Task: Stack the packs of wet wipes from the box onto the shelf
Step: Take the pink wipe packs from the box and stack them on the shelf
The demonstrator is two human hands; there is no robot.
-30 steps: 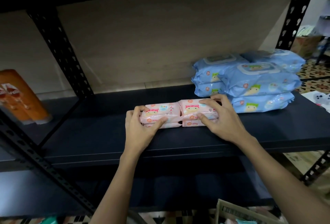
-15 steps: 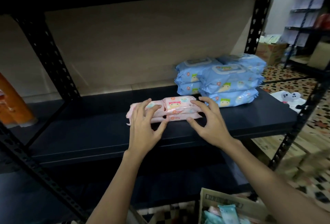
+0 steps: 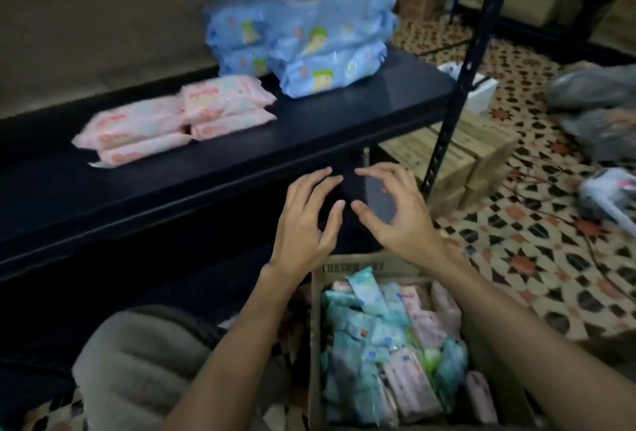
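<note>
Two small stacks of pink wet-wipe packs lie side by side on the dark shelf. Behind them to the right stands a pile of larger blue packs. My left hand and my right hand hover empty in front of the shelf's front edge, fingers loosely spread, fingertips nearly meeting. Below them a cardboard box on the floor holds several teal and pink packs.
A black perforated upright frames the shelf's right end. Cardboard cartons sit under and beside it on the patterned tile floor. Grey bags lie at the far right. My grey-clad knee is at lower left.
Both hands let go of the pink packs and pulled back off the shelf toward the box. The view swung down and to the right, and the box is now in full sight.
</note>
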